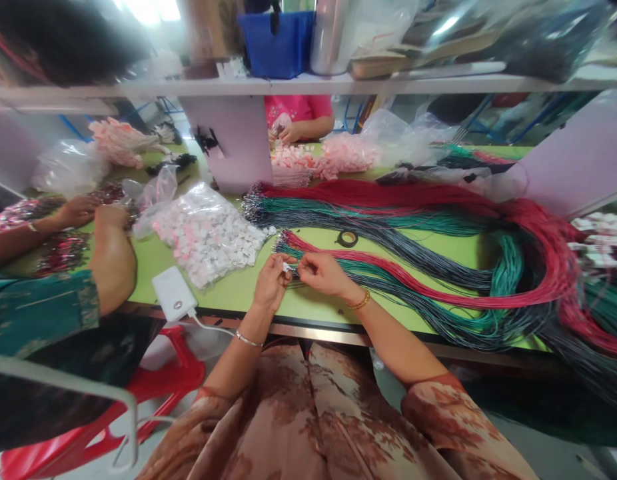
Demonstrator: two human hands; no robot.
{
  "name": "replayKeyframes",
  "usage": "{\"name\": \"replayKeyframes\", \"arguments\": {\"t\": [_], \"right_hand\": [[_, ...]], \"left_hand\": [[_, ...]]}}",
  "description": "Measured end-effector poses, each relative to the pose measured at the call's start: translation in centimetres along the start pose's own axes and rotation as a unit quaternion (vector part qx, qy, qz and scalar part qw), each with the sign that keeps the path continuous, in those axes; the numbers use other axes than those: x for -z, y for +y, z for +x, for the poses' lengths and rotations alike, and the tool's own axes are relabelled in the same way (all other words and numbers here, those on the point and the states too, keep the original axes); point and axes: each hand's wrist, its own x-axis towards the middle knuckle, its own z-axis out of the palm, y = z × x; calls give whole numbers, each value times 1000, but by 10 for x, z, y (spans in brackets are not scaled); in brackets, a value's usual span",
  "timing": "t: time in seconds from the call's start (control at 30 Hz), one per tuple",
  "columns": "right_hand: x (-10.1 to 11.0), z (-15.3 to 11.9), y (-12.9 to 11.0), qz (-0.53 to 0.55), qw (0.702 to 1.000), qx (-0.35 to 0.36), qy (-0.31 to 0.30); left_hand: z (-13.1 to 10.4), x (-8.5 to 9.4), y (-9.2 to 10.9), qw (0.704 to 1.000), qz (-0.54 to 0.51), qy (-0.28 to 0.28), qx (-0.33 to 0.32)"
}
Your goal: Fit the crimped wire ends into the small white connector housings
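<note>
My left hand [271, 283] is closed around a small white plastic connector [287, 267], pinched at the fingertips. Close beside it, the thumb and fingers of my right hand [322, 273] are pinched together at the connector's right side; whatever they grip is too small to make out. Just behind and under my hands runs a thin bundle of red wires [413, 283] with green and black wires alongside, their metal-tipped ends [287, 238] near my fingers. To the left of my hands lies a clear plastic bag [201, 200] full of white connectors.
A thicker bundle of red wires [388, 193] curves along the back and right of the green table [308, 313]. Tape [347, 239] lies between the bundles. A white power bank [173, 293] sits at the front edge. Co-workers' hands [78, 212] are at left and across. A shelf [288, 87] spans above.
</note>
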Motion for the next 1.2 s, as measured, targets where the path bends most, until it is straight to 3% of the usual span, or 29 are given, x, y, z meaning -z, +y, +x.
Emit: {"name": "replayKeyframes", "arguments": {"t": [0.3,0.73,1.03,1.2], "right_hand": [[-1,2,2,32,999,-34,1],[-4,4,6,38,997,-65,25],[-16,2,1,-5,997,-44,66],[-20,0,-1,-64,997,-5,44]], "left_hand": [[-1,-2,-5,996,55,35,-57],[0,-2,-4,990,108,27,-89],[2,-8,-16,986,126,49,-101],[6,-6,-18,990,90,77,-81]]}}
